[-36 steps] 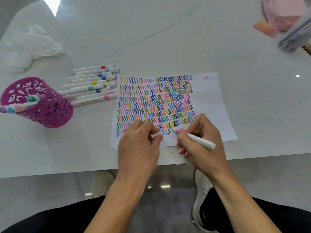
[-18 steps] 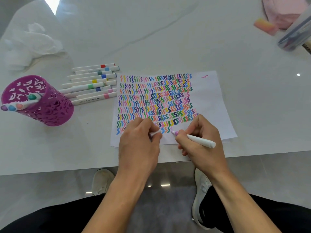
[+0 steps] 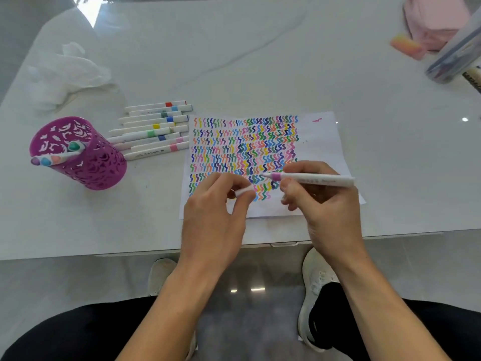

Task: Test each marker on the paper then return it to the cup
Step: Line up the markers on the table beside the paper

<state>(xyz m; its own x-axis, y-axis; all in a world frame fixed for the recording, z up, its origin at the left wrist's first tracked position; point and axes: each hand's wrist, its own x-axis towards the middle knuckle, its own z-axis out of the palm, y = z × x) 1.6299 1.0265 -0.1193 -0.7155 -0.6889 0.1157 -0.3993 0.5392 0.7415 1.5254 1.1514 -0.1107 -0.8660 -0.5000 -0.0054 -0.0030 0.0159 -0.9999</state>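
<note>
While the person sits at a white worktop (image 3: 260, 61), the head camera, the only view, looks down on both hands over a sheet of paper (image 3: 322, 142) filled with rows of coloured squiggles.

The right hand (image 3: 325, 204) is over the paper's near right corner, fingers curled round a white marker (image 3: 312, 178). The marker lies almost level, its long axis running left to right across the paper's near edge, with the pale pink tip pointing left and seemingly clear of the sheet.

The left hand (image 3: 216, 207) is over the paper's near left corner. Its thumb and forefinger pinch a small white cap (image 3: 243, 190), which sits just left of the tip and a little nearer the person, not touching it. Tip and cap nearly face each other, so the next move is probably to bring them together.

Well to the left of the paper stands a purple cut-out cup (image 3: 86, 162) holding a few markers. The left hand is the nearer one to it. Between cup and paper lies a row of loose markers (image 3: 156, 128), their long axes pointing at the paper's left edge, apparently not yet tested.

Beyond the paper to the far left is a crumpled tissue (image 3: 67, 71); to the far right, a pink pouch (image 3: 437, 22) and a clear case (image 3: 455, 56).
</note>
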